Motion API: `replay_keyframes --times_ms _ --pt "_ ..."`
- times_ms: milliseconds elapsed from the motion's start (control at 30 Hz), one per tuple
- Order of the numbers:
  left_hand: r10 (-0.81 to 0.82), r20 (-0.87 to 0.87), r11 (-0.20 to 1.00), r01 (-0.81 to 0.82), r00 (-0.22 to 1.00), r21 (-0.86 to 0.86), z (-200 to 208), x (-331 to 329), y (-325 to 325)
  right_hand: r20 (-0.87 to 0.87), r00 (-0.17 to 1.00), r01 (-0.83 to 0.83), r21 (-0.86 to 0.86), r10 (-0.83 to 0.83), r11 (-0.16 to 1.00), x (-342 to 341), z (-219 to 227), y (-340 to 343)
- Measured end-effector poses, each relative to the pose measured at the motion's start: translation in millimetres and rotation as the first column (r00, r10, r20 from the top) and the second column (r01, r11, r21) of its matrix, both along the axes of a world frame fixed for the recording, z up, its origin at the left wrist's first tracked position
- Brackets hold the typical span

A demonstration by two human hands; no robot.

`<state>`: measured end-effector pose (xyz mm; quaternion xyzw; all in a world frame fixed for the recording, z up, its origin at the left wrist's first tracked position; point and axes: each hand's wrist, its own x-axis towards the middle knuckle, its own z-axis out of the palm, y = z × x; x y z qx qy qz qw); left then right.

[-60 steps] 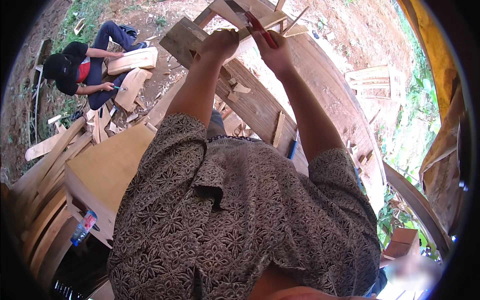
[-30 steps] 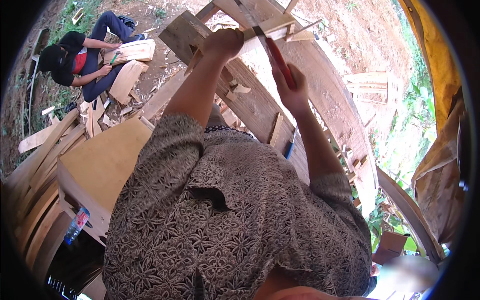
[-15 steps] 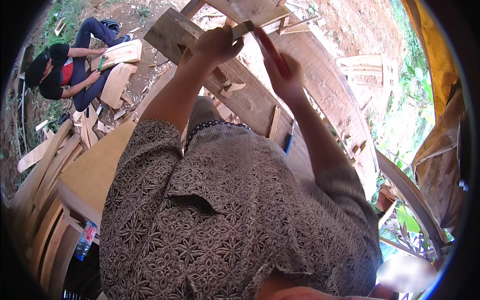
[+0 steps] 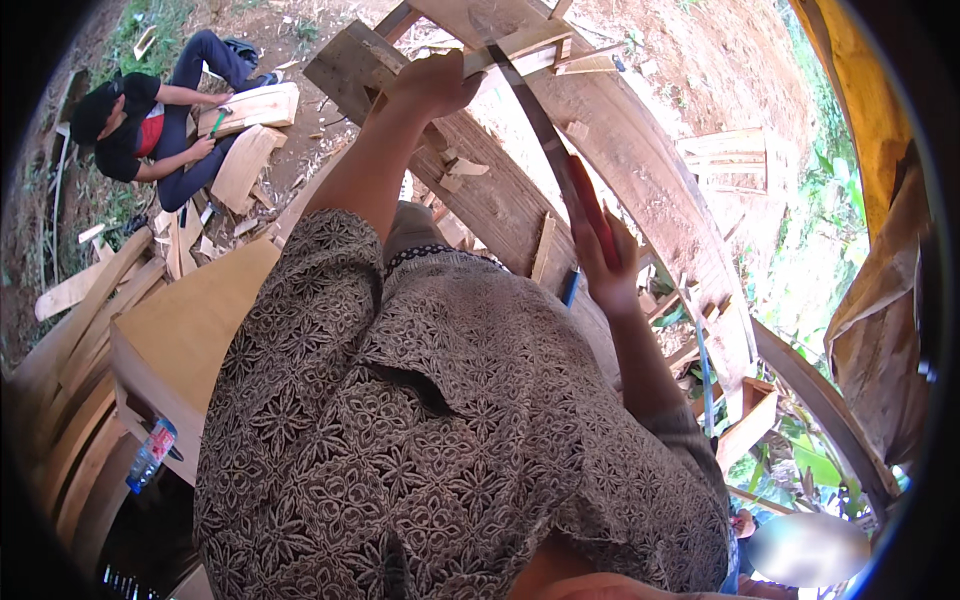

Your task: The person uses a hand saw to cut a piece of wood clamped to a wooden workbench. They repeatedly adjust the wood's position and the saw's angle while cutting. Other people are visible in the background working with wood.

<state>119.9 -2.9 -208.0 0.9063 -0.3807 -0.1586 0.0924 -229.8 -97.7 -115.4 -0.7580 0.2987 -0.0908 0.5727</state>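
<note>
My right hand (image 4: 612, 268) is closed round the red handle of a hand saw (image 4: 532, 108), whose long dark blade points away from me. The blade crosses a narrow wooden strip (image 4: 535, 40) near my left hand. My left hand (image 4: 436, 84) is wrapped round the near end of that strip and holds it over a thick plank (image 4: 490, 190). Where the saw teeth meet the wood is too small to make out. A wood offcut (image 4: 463, 172) lies on the plank below my left hand.
To the left, a seated person (image 4: 140, 125) works a curved wood piece (image 4: 262, 108) with a green-handled tool. Curved boards (image 4: 90, 400) and a plastic bottle (image 4: 152, 455) are at the lower left. A large curved beam (image 4: 640, 130) runs along the right. Yellow sheeting (image 4: 850, 80) hangs at far right.
My right hand has drawn the saw back toward me and rightward, so more of its blade shows. My left hand keeps its hold on the strip. The view has shifted slightly.
</note>
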Motion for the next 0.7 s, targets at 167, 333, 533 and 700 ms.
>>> replay_keyframes --times_ms 167,333,533,700 --pt "-0.016 -0.033 1.000 0.016 0.999 -0.006 6 -1 1 -0.079 0.994 -0.080 -0.089 0.073 0.993 -30 56 7" --pt "-0.025 -0.057 0.998 0.022 0.998 -0.056 11 -6 -5 0.011 1.000 0.004 -0.228 -0.001 0.974 97 -28 -10" --pt "0.031 -0.155 0.998 -0.038 0.987 -0.045 16 -8 -5 0.086 0.995 0.047 0.039 -0.050 0.998 186 -30 -28" --pt "0.028 -0.084 0.999 -0.030 0.996 -0.024 11 -5 -6 0.144 0.989 -0.036 -0.037 0.041 0.999 186 -30 -32"
